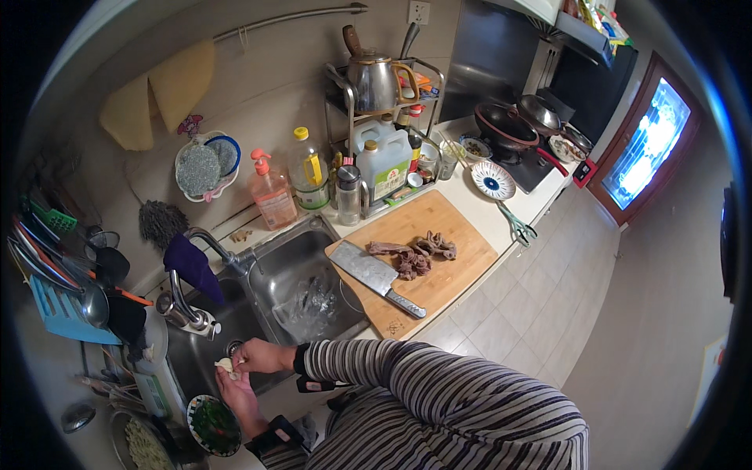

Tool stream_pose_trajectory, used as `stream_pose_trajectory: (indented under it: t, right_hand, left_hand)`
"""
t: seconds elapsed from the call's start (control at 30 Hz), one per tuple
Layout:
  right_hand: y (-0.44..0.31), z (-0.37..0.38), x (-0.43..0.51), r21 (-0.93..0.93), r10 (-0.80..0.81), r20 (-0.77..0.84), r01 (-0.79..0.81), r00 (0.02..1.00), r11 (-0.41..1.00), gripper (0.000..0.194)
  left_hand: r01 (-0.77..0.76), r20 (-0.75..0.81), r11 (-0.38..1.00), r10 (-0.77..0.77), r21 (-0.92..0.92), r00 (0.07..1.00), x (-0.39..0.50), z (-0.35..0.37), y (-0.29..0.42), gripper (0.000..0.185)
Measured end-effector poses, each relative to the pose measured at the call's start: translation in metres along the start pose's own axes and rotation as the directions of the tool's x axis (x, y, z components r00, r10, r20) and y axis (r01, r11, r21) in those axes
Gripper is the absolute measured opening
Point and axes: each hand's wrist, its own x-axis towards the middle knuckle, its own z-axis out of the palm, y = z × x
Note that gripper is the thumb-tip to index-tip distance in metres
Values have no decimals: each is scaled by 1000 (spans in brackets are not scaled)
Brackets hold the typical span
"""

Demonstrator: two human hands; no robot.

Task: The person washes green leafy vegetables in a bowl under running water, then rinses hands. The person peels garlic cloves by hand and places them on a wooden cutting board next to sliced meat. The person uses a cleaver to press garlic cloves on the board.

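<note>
Over the left basin of the steel double sink point(267, 388), both my hands hold a small pale piece of food point(225, 368), which looks like garlic. My left hand point(238, 392) supports it from below, and the fingers of my right hand point(263, 356) pinch its upper side. A drain point(234, 346) lies just beyond my fingers. Close by my left wrist stands a bowl with a checkered rim point(212, 424), filled with chopped greens and some red bits. Clear plastic film point(308, 305) is crumpled in the right basin.
A bamboo cutting board point(452, 223) partly overhangs the right basin, bearing a cleaver point(367, 264) and pieces of brown meat point(415, 263). Two faucets point(238, 263) point(188, 314) rise behind the sink. A pot of pale shreds point(147, 446) stands at lower left; kitchen scissors point(517, 223) lie near the stove.
</note>
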Motion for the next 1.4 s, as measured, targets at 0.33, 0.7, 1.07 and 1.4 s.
stream_pose_trajectory:
  t: [0.33, 0.7, 1.07, 1.4]
  right_hand:
    - [2, -11, 9, -98, 157, -27, -159, 987, 982, 30]
    - [6, -3, 9, -180, 135, 60, -122, 989, 976, 34]
    - [5, 5, 12, 105, 220, 113, -232, 969, 967, 29]
    - [-6, 10, 9, -175, 237, -20, -237, 971, 956, 29]
  left_hand:
    - [-109, 252, 920, 11, 376, 968, -3, 3, -5, 36]
    - [-386, 249, 665, 295, 640, 922, -7, 8, -19, 32]
    - [-196, 112, 512, 190, 836, 975, -31, 33, 19, 30]
    - [-320, 208, 326, 335, 890, 919, -25, 32, 11, 31]
